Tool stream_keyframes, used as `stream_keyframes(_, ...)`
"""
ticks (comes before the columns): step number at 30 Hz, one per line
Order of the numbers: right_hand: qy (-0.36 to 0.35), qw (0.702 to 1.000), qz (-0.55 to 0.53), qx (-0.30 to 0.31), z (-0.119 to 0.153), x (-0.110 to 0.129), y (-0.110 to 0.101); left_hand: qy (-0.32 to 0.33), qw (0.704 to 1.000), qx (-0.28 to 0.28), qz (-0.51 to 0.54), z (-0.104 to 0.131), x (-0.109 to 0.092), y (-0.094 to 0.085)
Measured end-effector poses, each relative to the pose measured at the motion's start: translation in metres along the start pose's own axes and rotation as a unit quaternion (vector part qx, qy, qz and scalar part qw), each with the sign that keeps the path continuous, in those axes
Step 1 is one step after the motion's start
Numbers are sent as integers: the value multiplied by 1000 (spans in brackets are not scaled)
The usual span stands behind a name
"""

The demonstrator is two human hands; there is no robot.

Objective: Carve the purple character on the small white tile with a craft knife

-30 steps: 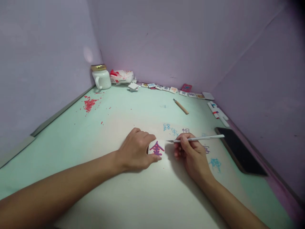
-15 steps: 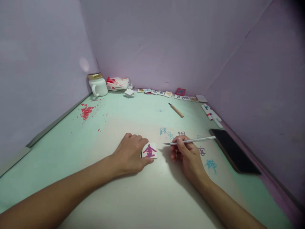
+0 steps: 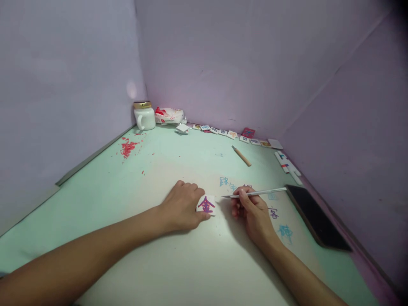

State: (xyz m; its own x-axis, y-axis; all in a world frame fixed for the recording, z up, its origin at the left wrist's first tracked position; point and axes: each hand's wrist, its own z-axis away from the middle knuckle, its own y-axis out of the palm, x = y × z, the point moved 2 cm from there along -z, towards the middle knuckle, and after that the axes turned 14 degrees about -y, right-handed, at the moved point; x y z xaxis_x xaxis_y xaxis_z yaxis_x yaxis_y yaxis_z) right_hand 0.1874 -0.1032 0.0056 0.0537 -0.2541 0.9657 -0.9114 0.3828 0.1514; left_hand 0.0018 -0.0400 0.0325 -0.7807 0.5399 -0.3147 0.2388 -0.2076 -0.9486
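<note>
1. Shows two hands: left hand (image 3: 183,206) gripping one tile (image 3: 206,205) at frame center, right hand (image 3: 251,208) pinching one craft knife (image 3: 264,192), tip near tile, not touching.
2. Also has one mug (image 3: 145,119), one packet (image 3: 169,116), upper left; one phone (image 3: 318,219), right.
3. Looks white, squarish, purple-and-red strokes.
4. Reads 金 on tile; blue 路, purple 客 on tabletop (image 3: 178,263). Packet print too small.

Bare forearms (image 3: 111,244) angled inward, left hand (image 3: 184,207) curled with thumb extended, right hand (image 3: 253,212) pinching
</note>
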Motion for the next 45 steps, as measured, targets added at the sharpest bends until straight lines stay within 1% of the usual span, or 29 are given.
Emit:
stream_keyframes(6, 1, 1000, 5, 10, 1, 1, 0, 2, 1000, -6, 16, 1, 1, 2)
stream_keyframes(10, 3, 1000, 9, 15, 1, 0, 0, 14, 999, -9, 37, 0, 1, 3)
stream_keyframes(15, 6, 1000, 6, 19, 1, -2, -2, 52, 995, -11, 83, 2, 1, 4)
stream_keyframes(18, 11, 1000, 0, 15, 1, -2, -3, 55, 991, -23, 123, 1, 3, 6)
stream_keyframes(22, 20, 1000, -7, 11, 3, -2, -4, 46, 982, -41, 181, -7, 10, 7)
stream_keyframes(26, 36, 999, -14, 16, 2, -1, -4, 28, 971, -57, 232, -12, 16, 4)
stream_keyframes(31, 58, 998, -15, 29, 6, -2, -6, -32, 950, -103, 294, -9, 24, 0)
stream_keyframes(34, 66, 997, -7, 24, 10, -2, -6, -41, 943, -119, 309, -6, 27, 0)
stream_keyframes(37, 69, 997, -1, 18, 10, -1, -3, -23, 944, -123, 304, -4, 28, 3)
stream_keyframes(41, 77, 997, -8, 25, -1, -2, 1, 23, 955, -128, 268, -7, 29, 7)
stream_keyframes(45, 80, 995, -22, 48, -17, -7, 4, 76, 969, -96, 213, -12, 30, 11)
